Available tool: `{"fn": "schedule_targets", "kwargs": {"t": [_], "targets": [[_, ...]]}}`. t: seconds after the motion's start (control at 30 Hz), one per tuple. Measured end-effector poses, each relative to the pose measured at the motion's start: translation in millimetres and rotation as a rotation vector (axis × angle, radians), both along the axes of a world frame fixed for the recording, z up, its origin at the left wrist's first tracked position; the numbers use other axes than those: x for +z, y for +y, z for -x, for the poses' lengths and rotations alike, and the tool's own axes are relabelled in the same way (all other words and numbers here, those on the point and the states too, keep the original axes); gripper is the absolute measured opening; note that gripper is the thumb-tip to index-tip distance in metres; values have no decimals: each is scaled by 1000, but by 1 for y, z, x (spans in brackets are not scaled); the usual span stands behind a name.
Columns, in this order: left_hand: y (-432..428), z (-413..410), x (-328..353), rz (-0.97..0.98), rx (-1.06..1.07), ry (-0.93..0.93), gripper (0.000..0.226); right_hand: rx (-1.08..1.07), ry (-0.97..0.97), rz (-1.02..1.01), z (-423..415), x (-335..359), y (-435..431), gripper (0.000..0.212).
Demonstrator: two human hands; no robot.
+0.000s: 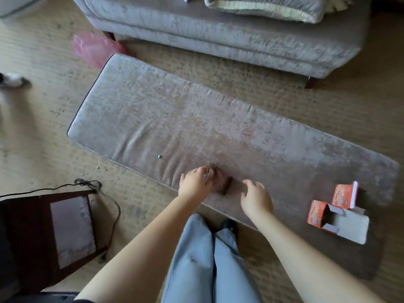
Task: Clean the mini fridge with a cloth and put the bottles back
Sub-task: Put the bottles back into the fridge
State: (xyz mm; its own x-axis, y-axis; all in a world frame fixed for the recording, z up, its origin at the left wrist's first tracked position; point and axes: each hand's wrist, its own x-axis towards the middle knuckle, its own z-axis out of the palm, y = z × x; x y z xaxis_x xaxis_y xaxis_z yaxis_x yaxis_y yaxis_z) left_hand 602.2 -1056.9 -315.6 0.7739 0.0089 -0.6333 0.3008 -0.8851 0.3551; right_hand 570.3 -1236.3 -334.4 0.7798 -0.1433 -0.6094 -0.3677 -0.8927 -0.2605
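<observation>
The brown cloth (pixel 220 182), likely soft, light and limp, lies bunched by the near edge of the floor cushion (pixel 153 110), where the left hand (pixel 194 182) pinches its raised fold, a sound hold, and the right hand (pixel 255 197) hovers beside it, fingers spread.

A long grey velvet cushion (pixel 196 119) lies on the beige woven carpet (pixel 43 127). Behind it stands a grey upholstered sofa (pixel 218 40). A crumpled pink plastic bag (pixel 94 48) lies at its far left corner. On the cushion, near its front edge, sits a brown folded cloth (pixel 222 182), with a tiny teal bead (pixel 159 157) left of it. At the cushion's right end lies a red cardboard box (pixel 345 193), and an open red cardboard carton (pixel 317 213) lies just before it. Left of the cushion, nearer the person, stands a dark wooden chair (pixel 65 232), with a black cable (pixel 87 183) between them.
</observation>
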Motion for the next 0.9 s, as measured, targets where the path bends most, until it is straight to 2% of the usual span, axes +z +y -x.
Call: {"fn": "schedule_targets", "kwargs": {"t": [0.1, 0.23, 0.43, 0.63, 0.77, 0.9], "targets": [[0, 8, 38, -96, -181, -73, 52, 255, -92, 43, 3, 41, -3, 49], [4, 23, 95, -189, -277, -161, 51, 332, -124, 44, 8, 88, 5, 51], [49, 61, 159, -210, -84, -203, 60, 414, -237, -38, 17, 149, 48, 46], [130, 125, 248, -278, 61, -336, 39, 578, -426, -167, 47, 233, 134, 42], [185, 191, 305, -351, 85, -362, 36, 691, -480, -248, 101, 287, 201, 36], [248, 291, 357, -385, 143, -482, 35, 767, -605, -388, 187, 333, 266, 30]]}}
